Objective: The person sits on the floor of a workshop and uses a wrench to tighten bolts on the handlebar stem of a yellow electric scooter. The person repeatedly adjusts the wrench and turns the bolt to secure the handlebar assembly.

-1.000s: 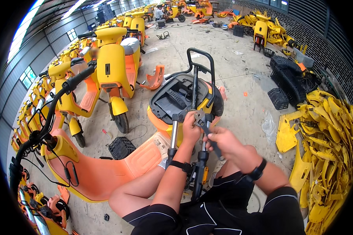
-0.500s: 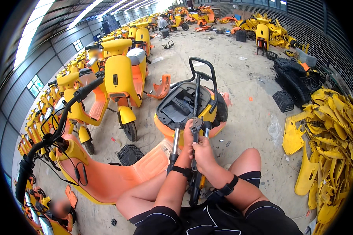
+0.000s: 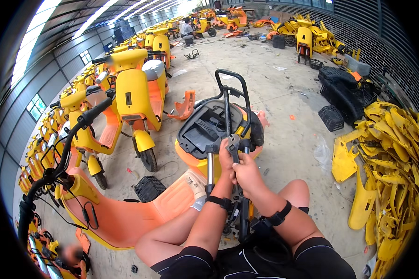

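An adjustable wrench (image 3: 234, 149) stands between my hands, jaw end pointing away from me. My right hand (image 3: 248, 176) is closed round its handle, thumb lying along the top. Pressed against the wrench's head and side is my left hand (image 3: 225, 160), also closed; its fingertips are partly hidden. Just beyond runs a black metal tube (image 3: 227, 114), and a chrome fork leg (image 3: 211, 168) is at my left wrist. The parts stand at the rear body (image 3: 198, 160) of a yellow and orange scooter. Whether the jaws grip anything cannot be made out.
The scooter's orange footboard (image 3: 125, 216) and black handlebar (image 3: 74, 139) reach to my left, with a black basket (image 3: 149, 188) beside them. Rows of yellow scooters (image 3: 136, 93) stand farther left. Yellow panels (image 3: 391, 167) are heaped right, near black baskets (image 3: 342, 93).
The view has shifted slightly, moving the surroundings left in the picture. My hands stay together at the wrench, which leans more to the left at its head.
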Demonstrator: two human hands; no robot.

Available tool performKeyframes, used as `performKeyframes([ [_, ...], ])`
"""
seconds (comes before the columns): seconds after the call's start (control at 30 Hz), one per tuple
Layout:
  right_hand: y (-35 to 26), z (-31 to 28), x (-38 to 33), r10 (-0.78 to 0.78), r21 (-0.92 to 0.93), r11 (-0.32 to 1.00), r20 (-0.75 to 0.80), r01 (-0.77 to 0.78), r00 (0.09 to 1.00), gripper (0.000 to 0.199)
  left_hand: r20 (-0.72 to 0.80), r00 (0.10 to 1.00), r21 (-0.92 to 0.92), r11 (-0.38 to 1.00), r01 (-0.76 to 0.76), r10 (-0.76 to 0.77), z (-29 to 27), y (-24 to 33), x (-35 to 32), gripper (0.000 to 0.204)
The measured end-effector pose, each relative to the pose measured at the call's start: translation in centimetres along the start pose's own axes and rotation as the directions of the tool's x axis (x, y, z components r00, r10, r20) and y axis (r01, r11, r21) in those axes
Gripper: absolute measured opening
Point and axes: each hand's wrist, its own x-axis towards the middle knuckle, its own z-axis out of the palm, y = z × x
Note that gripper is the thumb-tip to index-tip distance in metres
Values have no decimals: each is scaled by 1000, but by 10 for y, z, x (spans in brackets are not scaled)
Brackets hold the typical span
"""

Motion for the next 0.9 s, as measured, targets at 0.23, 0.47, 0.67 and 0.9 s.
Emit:
performKeyframes([
  [0.23,3,-16,12,-22,-10,1000,54,22,998,32,11,990,78,987,-139,139,9,11,2,14],
  [0.47,17,-18,7,-43,95,995,105,33,994,34,-15,981,-373,912,172,-191,11,18,-4,18],
  [0.67,5,-23,-10,79,102,990,200,-101,977,46,74,965,421,869,-260,253,-1,27,2,16],
  [0.9,10,-21,-16,28,35,999,206,-35,978,44,184,970,417,881,-223,158,-13,32,14,19],
])
